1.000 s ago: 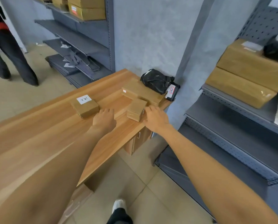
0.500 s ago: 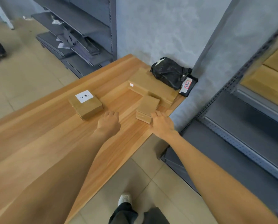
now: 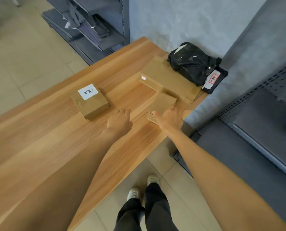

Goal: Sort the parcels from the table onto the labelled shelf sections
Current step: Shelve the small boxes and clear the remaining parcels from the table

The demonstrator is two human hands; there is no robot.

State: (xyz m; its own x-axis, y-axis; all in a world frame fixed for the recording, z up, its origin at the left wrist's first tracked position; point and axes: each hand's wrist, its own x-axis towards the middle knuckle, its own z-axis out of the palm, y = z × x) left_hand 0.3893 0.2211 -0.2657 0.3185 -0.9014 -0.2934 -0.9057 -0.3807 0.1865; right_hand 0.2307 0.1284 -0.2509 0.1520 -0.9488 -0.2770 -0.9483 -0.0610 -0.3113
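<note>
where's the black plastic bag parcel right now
In the head view the black bag parcel sits at the table's far right corner by the grey wall, touching the long flat box, with a labelled black packet at its right.

Wooden table (image 3: 59,140) bears three boxes (image 3: 89,104), black bag (image 3: 191,63).

Bare wooden table (image 3: 39,139) lies open to the left; a labelled box (image 3: 89,101) stands beside that space. At the far corner, a long box (image 3: 169,80), small box (image 3: 162,105) and black bag (image 3: 190,62) crowd together against the wall (image 3: 180,22).
</note>
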